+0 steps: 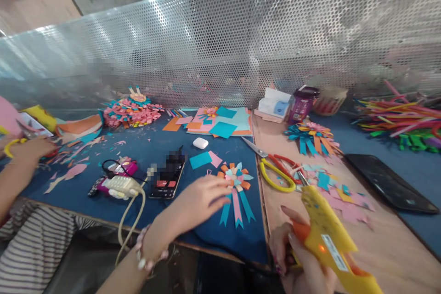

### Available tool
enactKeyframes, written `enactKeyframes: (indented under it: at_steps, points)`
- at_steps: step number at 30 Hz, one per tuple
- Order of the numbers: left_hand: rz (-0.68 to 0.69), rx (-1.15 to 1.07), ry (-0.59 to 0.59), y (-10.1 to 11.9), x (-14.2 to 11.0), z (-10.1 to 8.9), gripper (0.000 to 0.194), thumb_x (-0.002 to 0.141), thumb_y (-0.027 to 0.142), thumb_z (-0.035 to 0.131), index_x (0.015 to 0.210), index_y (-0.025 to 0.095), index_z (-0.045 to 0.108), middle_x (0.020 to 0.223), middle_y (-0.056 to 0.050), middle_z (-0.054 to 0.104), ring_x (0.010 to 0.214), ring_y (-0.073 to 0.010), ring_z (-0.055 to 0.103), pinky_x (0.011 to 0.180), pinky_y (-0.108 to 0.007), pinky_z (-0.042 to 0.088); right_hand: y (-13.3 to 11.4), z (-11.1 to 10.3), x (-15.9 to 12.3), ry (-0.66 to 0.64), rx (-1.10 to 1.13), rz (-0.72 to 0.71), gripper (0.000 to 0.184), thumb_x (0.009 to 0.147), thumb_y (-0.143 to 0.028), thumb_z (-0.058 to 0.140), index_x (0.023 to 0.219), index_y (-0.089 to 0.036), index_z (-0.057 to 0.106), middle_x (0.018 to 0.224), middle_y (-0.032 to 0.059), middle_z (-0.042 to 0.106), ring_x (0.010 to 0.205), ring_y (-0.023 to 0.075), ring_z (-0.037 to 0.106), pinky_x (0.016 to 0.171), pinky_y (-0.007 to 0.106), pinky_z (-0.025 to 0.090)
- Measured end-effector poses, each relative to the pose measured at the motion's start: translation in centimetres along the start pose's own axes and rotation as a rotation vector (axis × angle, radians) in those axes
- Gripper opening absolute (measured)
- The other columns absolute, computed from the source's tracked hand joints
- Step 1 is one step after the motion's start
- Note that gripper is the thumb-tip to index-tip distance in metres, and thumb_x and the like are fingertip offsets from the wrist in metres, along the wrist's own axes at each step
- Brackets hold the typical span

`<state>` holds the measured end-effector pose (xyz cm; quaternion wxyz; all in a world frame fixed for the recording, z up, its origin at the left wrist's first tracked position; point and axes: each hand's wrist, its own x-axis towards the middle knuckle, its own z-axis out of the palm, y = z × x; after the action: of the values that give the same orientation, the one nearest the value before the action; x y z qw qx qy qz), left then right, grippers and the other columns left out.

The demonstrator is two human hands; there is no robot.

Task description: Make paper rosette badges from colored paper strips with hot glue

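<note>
On the blue tabletop lies a paper flower rosette (235, 177) in orange, pink and light blue, with blue and pink ribbon tails pointing toward me. My left hand (198, 200), a beaded bracelet on its wrist, is at the rosette's left edge with fingers stretched and thumb apart; whether the fingertips touch it I cannot tell. In my right hand (299, 257) is a yellow hot glue gun (329, 234), its nozzle pointing up and away and a small orange light glowing on its side. Scissors (279, 172) with yellow and red handles lie just beyond the nozzle.
Left of my hand are a phone (168, 177) and a power strip (122, 186) with cables. Colored paper sheets (220, 121), a paper flower pile (132, 110) and a perforated metal panel (220, 41) stand behind. A black tray (391, 183) is right. Another person's hand (32, 151) holds scissors far left.
</note>
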<state>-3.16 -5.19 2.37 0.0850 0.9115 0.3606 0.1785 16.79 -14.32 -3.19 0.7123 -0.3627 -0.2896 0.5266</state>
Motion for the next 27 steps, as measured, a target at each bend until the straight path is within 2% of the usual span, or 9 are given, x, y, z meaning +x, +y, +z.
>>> enactKeyframes:
  at_steps: [2, 4, 8, 12, 14, 16, 19, 22, 27]
  points:
    - [0.113, 0.065, -0.067, 1.9, -1.3, 1.0, 0.031, 0.094, 0.032, 0.049, 0.121, 0.022, 0.059, 0.126, -0.002, 0.061, 0.119, -0.0188, 0.053, 0.101, -0.036, 0.044, 0.3, -0.2, -0.1, 0.019, -0.04, 0.031, 0.019, 0.087, -0.036, 0.051, 0.085, -0.019, 0.059, 0.043, -0.0052, 0.043, 0.033, 0.008, 0.035, 0.034, 0.021, 0.02]
    - [0.167, 0.127, -0.1, 2.7, -2.4, 1.9, 0.034, 0.094, 0.032, 0.049, 0.124, 0.02, 0.056, 0.127, -0.003, 0.06, 0.12, -0.0213, 0.053, 0.101, -0.039, 0.045, 0.4, -0.3, -0.2, 0.025, -0.101, 0.053, 0.022, 0.086, -0.039, 0.053, 0.079, -0.018, 0.058, 0.043, -0.0052, 0.044, 0.031, 0.0069, 0.034, 0.033, 0.021, 0.022]
    - [0.166, 0.169, -0.11, 2.5, -3.9, 2.8, 0.035, 0.094, 0.032, 0.049, 0.127, 0.022, 0.055, 0.13, 0.0, 0.058, 0.124, -0.0256, 0.05, 0.103, -0.047, 0.044, -0.8, -0.2, -0.1, -0.054, -0.245, 0.099, 0.027, 0.084, -0.044, 0.056, 0.096, -0.02, 0.053, 0.053, -0.0054, 0.054, 0.03, 0.0052, 0.035, 0.034, 0.02, 0.026]
    - [0.134, 0.12, -0.12, 2.5, -5.0, 2.9, 0.034, 0.094, 0.029, 0.049, 0.127, 0.023, 0.054, 0.134, -0.001, 0.054, 0.131, -0.0228, 0.043, 0.107, -0.047, 0.041, -3.2, -0.2, 1.0, -0.214, -0.512, 0.242, 0.041, 0.089, -0.051, 0.048, 0.109, -0.015, 0.052, 0.039, -0.0076, 0.047, 0.033, 0.0105, 0.044, 0.042, 0.023, 0.038]
    - [0.102, 0.093, -0.098, 3.0, -5.3, 3.1, 0.033, 0.093, 0.028, 0.051, 0.125, 0.021, 0.055, 0.136, -0.004, 0.053, 0.132, -0.0223, 0.042, 0.107, -0.045, 0.042, -4.1, -0.4, 1.6, -0.306, -0.64, 0.306, 0.045, 0.09, -0.054, 0.044, 0.105, -0.014, 0.056, 0.037, -0.006, 0.049, 0.035, 0.0133, 0.048, 0.047, 0.026, 0.044]
    - [0.071, 0.057, -0.06, 3.5, -5.5, 3.3, 0.031, 0.091, 0.027, 0.053, 0.122, 0.021, 0.057, 0.135, -0.005, 0.054, 0.131, -0.022, 0.043, 0.107, -0.044, 0.043, -4.5, -0.7, 2.3, -0.39, -0.762, 0.367, 0.048, 0.089, -0.057, 0.041, 0.086, -0.015, 0.062, 0.037, -0.0025, 0.052, 0.038, 0.0151, 0.053, 0.054, 0.028, 0.048]
    - [0.039, 0.02, -0.016, 4.2, -5.5, 3.8, 0.037, 0.089, 0.028, 0.057, 0.124, 0.018, 0.054, 0.132, -0.007, 0.056, 0.129, -0.0216, 0.045, 0.106, -0.041, 0.044, -4.8, -1.1, 2.9, -0.466, -0.894, 0.431, 0.056, 0.088, -0.061, 0.038, 0.058, -0.018, 0.057, 0.037, 0.0025, 0.056, 0.042, 0.0156, 0.057, 0.057, 0.027, 0.049]
    - [0.019, 0.039, 0.024, 4.4, -5.5, 4.3, 0.041, 0.089, 0.028, 0.057, 0.127, 0.013, 0.051, 0.133, -0.011, 0.054, 0.128, -0.0232, 0.047, 0.104, -0.041, 0.046, -4.7, -1.3, 3.2, -0.48, -0.946, 0.464, 0.055, 0.088, -0.063, 0.037, 0.061, -0.019, 0.057, 0.038, 0.0021, 0.058, 0.04, 0.0153, 0.056, 0.056, 0.027, 0.049]
    - [0.022, 0.049, 0.066, 4.4, -5.4, 4.5, 0.03, 0.091, 0.027, 0.053, 0.118, 0.014, 0.058, 0.132, -0.01, 0.056, 0.128, -0.0246, 0.046, 0.102, -0.041, 0.048, -4.1, -1.2, 3.6, -0.471, -0.947, 0.497, 0.043, 0.087, -0.059, 0.042, 0.07, -0.021, 0.053, 0.036, -0.0017, 0.056, 0.041, 0.0171, 0.058, 0.062, 0.031, 0.052]
